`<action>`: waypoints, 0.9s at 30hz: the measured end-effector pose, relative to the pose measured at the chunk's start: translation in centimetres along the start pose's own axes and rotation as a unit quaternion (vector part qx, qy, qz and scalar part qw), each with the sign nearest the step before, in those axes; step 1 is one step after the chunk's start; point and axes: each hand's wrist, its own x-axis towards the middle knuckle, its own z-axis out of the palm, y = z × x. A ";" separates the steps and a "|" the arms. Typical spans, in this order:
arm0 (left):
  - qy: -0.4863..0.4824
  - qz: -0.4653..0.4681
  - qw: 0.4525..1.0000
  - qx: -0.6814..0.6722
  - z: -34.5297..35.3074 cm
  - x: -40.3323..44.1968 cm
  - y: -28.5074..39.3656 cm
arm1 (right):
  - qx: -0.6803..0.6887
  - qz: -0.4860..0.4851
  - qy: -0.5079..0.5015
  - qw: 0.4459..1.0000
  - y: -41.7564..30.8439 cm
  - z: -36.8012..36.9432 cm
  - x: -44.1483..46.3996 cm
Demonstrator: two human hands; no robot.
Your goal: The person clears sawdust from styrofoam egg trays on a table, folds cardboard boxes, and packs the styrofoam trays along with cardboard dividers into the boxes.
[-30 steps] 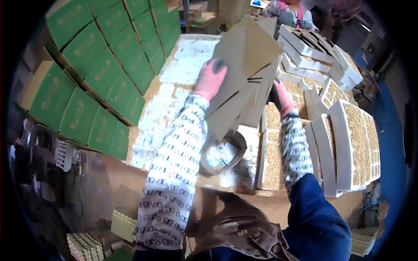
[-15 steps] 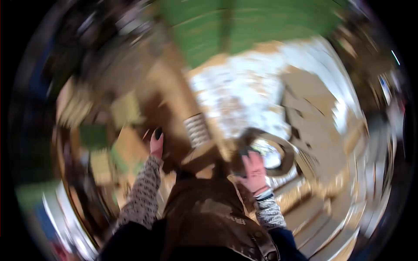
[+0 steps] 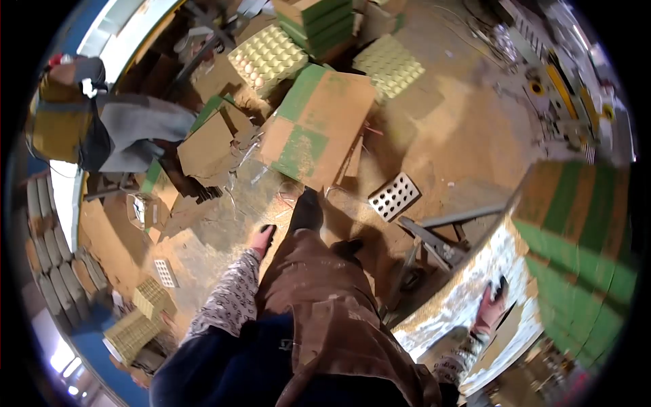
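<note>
My left hand [image 3: 262,240], in a pink glove with dark fingertips, hangs over the floor beside my left leg. It holds nothing that I can see, its fingers loosely extended. My right hand [image 3: 491,309], gloved the same way, is over the worn white tabletop [image 3: 441,324] with its fingers apart. Whether it touches the top cannot be made out. A piece of brown cardboard [image 3: 507,331] lies by that hand. Beyond it rises a stack of green-and-brown boxes [image 3: 576,251]. In front of my feet is a large closed carton [image 3: 339,112] with green patches.
A white block with dark holes [image 3: 395,197] lies on the floor. Egg trays [image 3: 271,57], some holding eggs, stand past the carton, with another tray stack [image 3: 388,66] beside them. A co-worker [image 3: 102,119] bends at the left. Metal table legs [image 3: 434,244] are near my right.
My view has swung left, away from the table and toward the floor and cartons. My right hand has left the brown ring on the tabletop, which is out of sight now.
</note>
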 end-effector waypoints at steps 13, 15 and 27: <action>0.070 0.020 0.940 -0.333 8.3 21.1 4.5 | -0.203 -0.207 -0.490 0.822 -27.2 42.8 28.8; 0.132 -0.009 0.920 -0.369 9.4 26.4 0.0 | -0.245 -0.206 -0.478 0.818 -33.9 48.4 31.4; 0.211 0.105 0.938 -0.255 15.1 27.8 5.0 | -0.123 -0.364 -0.417 0.824 -29.3 78.3 43.3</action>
